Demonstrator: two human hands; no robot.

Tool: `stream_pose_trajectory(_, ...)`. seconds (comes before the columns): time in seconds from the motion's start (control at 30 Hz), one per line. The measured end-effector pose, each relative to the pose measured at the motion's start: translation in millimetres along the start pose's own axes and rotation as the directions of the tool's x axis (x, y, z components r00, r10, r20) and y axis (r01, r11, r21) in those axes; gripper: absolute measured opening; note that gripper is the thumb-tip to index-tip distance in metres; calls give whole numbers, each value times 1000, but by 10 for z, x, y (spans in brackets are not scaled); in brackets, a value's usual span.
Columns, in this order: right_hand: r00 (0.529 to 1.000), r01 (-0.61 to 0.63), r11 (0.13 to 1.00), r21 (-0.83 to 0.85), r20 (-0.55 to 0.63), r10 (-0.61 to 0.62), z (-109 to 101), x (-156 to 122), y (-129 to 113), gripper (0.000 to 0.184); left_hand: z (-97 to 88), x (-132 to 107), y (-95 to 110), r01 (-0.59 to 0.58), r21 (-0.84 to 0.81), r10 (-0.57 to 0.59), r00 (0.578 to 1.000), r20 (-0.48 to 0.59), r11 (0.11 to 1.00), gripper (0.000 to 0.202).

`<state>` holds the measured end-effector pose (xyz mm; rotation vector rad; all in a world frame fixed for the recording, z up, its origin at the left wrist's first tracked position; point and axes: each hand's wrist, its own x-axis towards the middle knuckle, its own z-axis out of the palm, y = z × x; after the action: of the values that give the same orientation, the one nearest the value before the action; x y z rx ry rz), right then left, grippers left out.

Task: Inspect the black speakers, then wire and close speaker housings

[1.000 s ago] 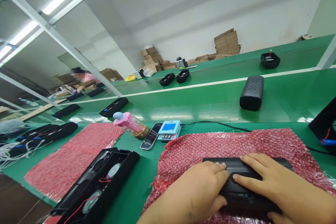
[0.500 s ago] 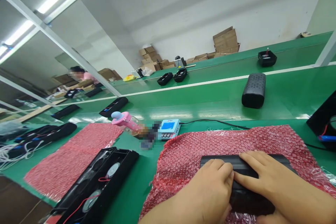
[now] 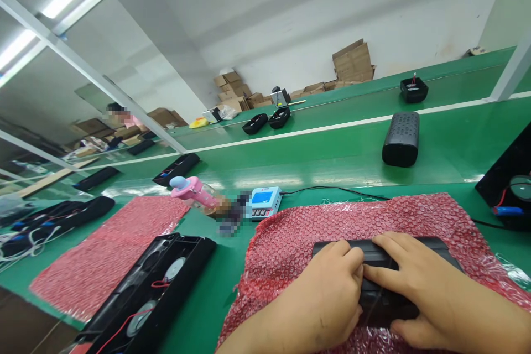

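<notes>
A long black speaker housing [image 3: 433, 245] lies on a sheet of red bubble wrap [image 3: 298, 232] at the near edge of the green bench. My left hand [image 3: 327, 298] is curled over its left half, fingers closed on the top edge. Across the right half lies my right hand [image 3: 418, 282], with its fingers over the top and its thumb wrapped round the near side. The two hands touch at the middle of the housing and hide most of it.
An open black housing [image 3: 157, 282] with speaker cones and red wire lies at lower left beside a second red bubble sheet [image 3: 112, 249]. A pink bottle [image 3: 194, 193] and a blue-white device [image 3: 263, 202] sit behind. A finished black speaker [image 3: 401, 138] rests on the belt. Another person [image 3: 120, 117] works far left.
My left hand has closed up against my right at the middle of the housing. The camera has tipped slightly, and the speaker on the belt sits a little higher in view.
</notes>
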<state>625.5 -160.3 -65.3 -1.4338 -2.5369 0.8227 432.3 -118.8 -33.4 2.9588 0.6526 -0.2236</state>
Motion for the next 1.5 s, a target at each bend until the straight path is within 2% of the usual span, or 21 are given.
stream_pose_trajectory(0.13, 1000, 6, 1000, -14, -29, -7, 36, -1, 43, 71, 0, -2, -33, 25, -60, -25, 1000, -1, 998, 16)
stream_pose_trajectory(0.27, 996, 35, 999, 2, -83, -34, 90, -4, 84, 69, 34, -32, -72, -17, -85, 7, 993, -116, 996, 30)
stream_pose_trajectory(0.37, 994, 42, 999, 20, -104, -40, 101, -7, 82, 64, 74, -47, -81, -14, -90, -1, 987, -158, 996, 30)
stream_pose_trajectory(0.73, 998, 0, 999, 44, -62, 3, 73, -4, 51, 64, 138, 1, -127, 11, -210, -39, 991, -129, 978, 27)
stream_pose_trajectory(0.9, 998, 0, 999, 44, -59, 3, 85, -2, 57, 64, 130, 42, -224, -52, -254, 21, 992, -121, 966, 22)
stream_pose_trajectory(1.03, 999, -17, 999, 49, -32, 18, 79, 0, 50, 68, 125, 51, -245, -83, -241, 48, 988, -146, 967, 21)
stream_pose_trajectory(1.27, 998, -1, 999, 42, -61, 3, 83, 3, 52, 73, 199, 14, -188, -44, -189, 9, 984, -180, 981, 26)
stream_pose_trajectory(1.5, 999, -19, 999, 38, -47, 21, 70, -25, 47, 67, 199, 45, -218, -62, -170, 32, 984, -175, 983, 26)
